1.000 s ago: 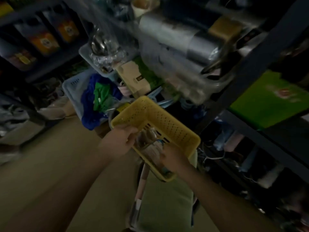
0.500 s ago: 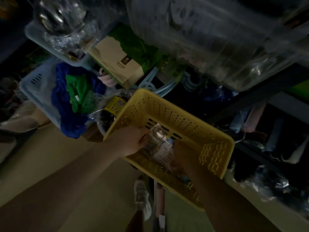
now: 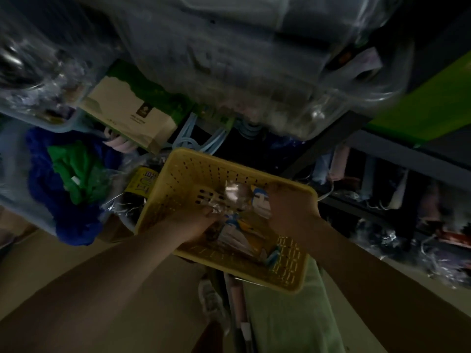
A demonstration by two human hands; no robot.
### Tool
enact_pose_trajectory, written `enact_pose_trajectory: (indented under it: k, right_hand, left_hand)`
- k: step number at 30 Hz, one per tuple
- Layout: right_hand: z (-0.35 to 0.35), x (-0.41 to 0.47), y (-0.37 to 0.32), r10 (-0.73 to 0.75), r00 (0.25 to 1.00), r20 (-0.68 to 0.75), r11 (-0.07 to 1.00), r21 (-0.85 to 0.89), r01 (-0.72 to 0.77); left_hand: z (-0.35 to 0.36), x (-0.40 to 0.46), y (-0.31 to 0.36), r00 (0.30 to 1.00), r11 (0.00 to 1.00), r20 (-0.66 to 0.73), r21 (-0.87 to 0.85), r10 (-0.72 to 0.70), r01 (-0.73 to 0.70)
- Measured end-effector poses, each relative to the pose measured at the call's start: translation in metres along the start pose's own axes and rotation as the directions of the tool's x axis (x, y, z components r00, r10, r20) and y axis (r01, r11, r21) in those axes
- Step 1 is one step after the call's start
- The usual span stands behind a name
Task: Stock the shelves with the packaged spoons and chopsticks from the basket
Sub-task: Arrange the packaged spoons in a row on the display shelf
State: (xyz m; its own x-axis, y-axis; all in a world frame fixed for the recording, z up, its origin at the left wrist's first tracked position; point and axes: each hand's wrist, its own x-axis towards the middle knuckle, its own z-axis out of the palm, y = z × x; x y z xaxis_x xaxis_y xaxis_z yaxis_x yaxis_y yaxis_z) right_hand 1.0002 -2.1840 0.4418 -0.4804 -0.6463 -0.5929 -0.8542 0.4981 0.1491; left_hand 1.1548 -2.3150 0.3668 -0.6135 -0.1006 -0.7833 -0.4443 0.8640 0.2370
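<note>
Inside the yellow basket (image 3: 183,179) your left hand (image 3: 188,225) pinches a clear spoon packet (image 3: 229,200) — your right hand (image 3: 290,212) curls over the far rim, its hold unclear; crowded shelves (image 3: 397,151) press close above

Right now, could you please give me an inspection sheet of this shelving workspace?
Surface: dim, blurred shelves; beige floor.
Job's things: yellow basket holds a clear spoon packet and printed packets.
Clutter: blue and green cloth, paper bag, clear bins.
Grippers: left hand grips packets in the basket; right hand reaches in, grip unclear.
Cables: nothing seen.
Surroundings: green box, lower shelf goods.
</note>
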Motion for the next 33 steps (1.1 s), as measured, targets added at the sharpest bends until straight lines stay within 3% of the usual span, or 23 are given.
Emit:
enact_pose_trajectory:
  k: [3, 8, 10, 14, 17, 19, 23, 26, 30, 33]
  right_hand:
    - [0.01, -0.001, 0.008, -0.073, 0.996, -0.044, 0.997, -0.019, 0.072]
    - [0.022, -0.006, 0.012, -0.079, 0.996, -0.052, 0.984, 0.153, 0.086]
    - [0.023, -0.007, 0.01, -0.052, 0.998, -0.046, 0.979, 0.193, 0.06]
    - [0.025, -0.011, 0.01, -0.049, 0.997, -0.06, 0.979, 0.197, 0.06]
    - [0.019, -0.019, 0.01, -0.088, 0.995, -0.049, 0.973, 0.211, 0.097]
    - [0.011, -0.027, 0.011, -0.085, 0.993, -0.08, 0.969, 0.225, 0.101]
    - [-0.002, -0.04, 0.022, -0.019, 0.989, -0.148, 0.972, 0.229, 0.053]
    - [-0.003, -0.05, 0.035, -0.007, 0.996, -0.084, 0.956, 0.293, 0.032]
    - [0.005, -0.068, 0.042, 0.002, 1.0, 0.014, 0.94, 0.34, -0.007]
    - [0.008, -0.079, 0.04, 0.004, 0.997, 0.083, 0.882, 0.47, -0.043]
  left_hand:
    - [0.006, 0.015, -0.001, 1.0, 0.995, 0.009, 0.095, -0.013, 0.012]
    - [0.007, 0.034, 0.003, 1.0, 0.943, -0.017, 0.332, -0.004, 0.009]
    - [0.013, 0.036, 0.007, 0.999, 0.948, -0.007, 0.313, -0.047, 0.047]
    - [0.023, 0.028, -0.005, 0.993, 0.996, -0.097, 0.059, -0.064, 0.07]
    - [0.025, 0.018, -0.018, 0.994, 0.996, -0.076, -0.047, -0.084, 0.08]
    - [0.015, 0.001, -0.021, 0.998, 0.997, 0.0, -0.041, -0.06, 0.06]
    - [-0.019, -0.04, -0.014, 0.999, 0.989, -0.039, 0.148, 0.025, -0.019]
    - [-0.043, -0.068, -0.008, 0.994, 0.964, -0.069, 0.259, 0.084, -0.063]
    - [-0.066, -0.098, 0.01, 0.983, 0.983, -0.156, 0.167, 0.1, -0.074]
    - [-0.071, -0.114, 0.028, 0.973, 0.957, -0.195, 0.284, 0.122, -0.064]
